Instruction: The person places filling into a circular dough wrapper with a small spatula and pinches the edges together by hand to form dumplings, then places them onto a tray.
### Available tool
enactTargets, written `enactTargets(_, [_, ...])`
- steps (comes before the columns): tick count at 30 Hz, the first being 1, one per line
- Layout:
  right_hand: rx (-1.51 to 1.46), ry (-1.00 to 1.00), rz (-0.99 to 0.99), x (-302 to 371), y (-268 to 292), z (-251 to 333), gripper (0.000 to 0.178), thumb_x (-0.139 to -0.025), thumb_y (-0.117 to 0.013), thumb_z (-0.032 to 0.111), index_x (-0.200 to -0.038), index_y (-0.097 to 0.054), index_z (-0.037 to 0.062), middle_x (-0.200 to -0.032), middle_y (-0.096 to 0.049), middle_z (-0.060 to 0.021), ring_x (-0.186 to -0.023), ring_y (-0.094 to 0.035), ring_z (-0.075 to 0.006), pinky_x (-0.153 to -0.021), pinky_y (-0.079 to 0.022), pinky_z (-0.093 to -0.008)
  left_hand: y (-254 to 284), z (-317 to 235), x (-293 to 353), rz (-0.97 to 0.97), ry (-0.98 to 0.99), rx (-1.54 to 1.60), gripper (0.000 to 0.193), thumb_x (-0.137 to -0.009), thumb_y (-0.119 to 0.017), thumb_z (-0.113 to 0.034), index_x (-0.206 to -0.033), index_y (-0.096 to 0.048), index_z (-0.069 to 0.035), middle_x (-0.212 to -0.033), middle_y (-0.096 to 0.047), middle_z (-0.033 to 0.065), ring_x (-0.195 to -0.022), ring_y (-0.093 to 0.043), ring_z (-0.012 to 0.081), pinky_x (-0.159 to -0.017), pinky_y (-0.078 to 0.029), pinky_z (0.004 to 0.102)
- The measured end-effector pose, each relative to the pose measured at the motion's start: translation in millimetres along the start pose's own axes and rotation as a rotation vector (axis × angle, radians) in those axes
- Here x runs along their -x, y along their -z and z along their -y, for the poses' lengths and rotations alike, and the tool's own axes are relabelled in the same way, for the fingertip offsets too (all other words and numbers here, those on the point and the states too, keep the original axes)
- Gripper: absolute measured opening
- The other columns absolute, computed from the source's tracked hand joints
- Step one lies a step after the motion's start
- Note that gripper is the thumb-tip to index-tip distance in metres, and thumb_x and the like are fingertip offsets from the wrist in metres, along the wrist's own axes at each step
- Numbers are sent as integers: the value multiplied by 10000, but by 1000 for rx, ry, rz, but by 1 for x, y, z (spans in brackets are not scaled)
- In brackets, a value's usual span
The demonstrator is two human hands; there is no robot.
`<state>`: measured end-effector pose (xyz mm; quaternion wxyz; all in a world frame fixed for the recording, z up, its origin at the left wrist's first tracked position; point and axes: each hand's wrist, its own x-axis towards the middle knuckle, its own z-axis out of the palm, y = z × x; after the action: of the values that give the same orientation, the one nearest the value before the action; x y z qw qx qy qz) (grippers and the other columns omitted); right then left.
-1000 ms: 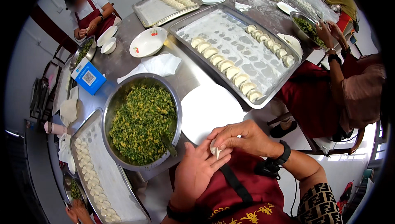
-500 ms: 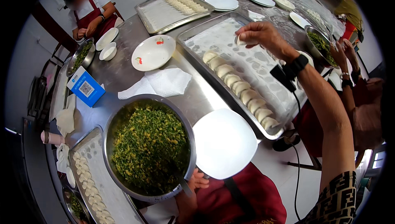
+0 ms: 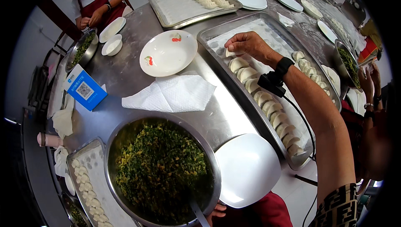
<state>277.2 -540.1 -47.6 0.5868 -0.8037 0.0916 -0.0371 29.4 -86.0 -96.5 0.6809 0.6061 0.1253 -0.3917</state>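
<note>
- Parted since a second ago, two hands work well apart: the left hand [image 3: 218,211], mostly hidden, shows beside a steel bowl [image 3: 212,172] of green filling [image 3: 161,166], its grip impossible to tell.
- White plate [image 3: 249,170] sits beside the bowl.
- Farther off, the right hand [image 3: 250,46] pinches a pale dumpling [image 3: 229,53] at the far end of a dumpling row [image 3: 271,108] in a metal tray [image 3: 217,33].

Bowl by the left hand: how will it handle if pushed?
The bowl is probably heavy, given so much filling inside. Its smooth metal could feel slippery. The utensil sticking out of it might shift.
</note>
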Motion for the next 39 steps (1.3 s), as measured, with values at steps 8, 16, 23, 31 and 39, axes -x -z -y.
enactTargets(8, [-40,34,78,-8,-10,-15,167,-855,-733,104,-996,-728,15,-894,-707,-43,-826,-638,-112,-801,-516,-231,-15,-2,13,-19,-124,-140,261,-1017,-496,-168,-1095,-572,68,-920,-673,183,-715,-675,258,-616,-590,383])
enactTargets(16, [-43,28,73,-4,-18,-18,157,-866,-714,89,-1006,-733,22,-952,-713,-41,-921,-633,-133,-911,-480,-254,-20,-11,10,-53,-72,-162,362,-1030,-466,-223,-1129,-523,121,-991,-641,255,-782,-696,304,-600,-618,369])
enactTargets(23, [257,130,-10,18,-13,-5,381,-963,-626,230,-1308,-612,68,-1252,-650,-141,-1122,-616,-226,-999,-457,-325,-17,-10,4,-13,-154,34,396,-1037,-449,-276,-1133,-550,95,-1077,-626,232,-795,-703,274,-570,-604,308])
enactTargets(31, [366,106,-60,122,-6,38,342,-965,-616,255,-1245,-662,65,-1145,-705,-127,-1044,-662,-211,-965,-482,-326,-29,-7,9,-12,-428,-41,379,-1009,-502,-214,-1190,-569,113,-1057,-635,211,-761,-695,242,-554,-582,280])
enactTargets(39, [408,254,67,254,-68,47,311,-905,-681,198,-1191,-652,80,-919,-713,-157,-850,-689,-248,-787,-533,-356,-29,-8,-1,-4,-462,-29,422,-1006,-508,-199,-1293,-496,110,-1026,-642,194,-744,-688,239,-563,-587,318])
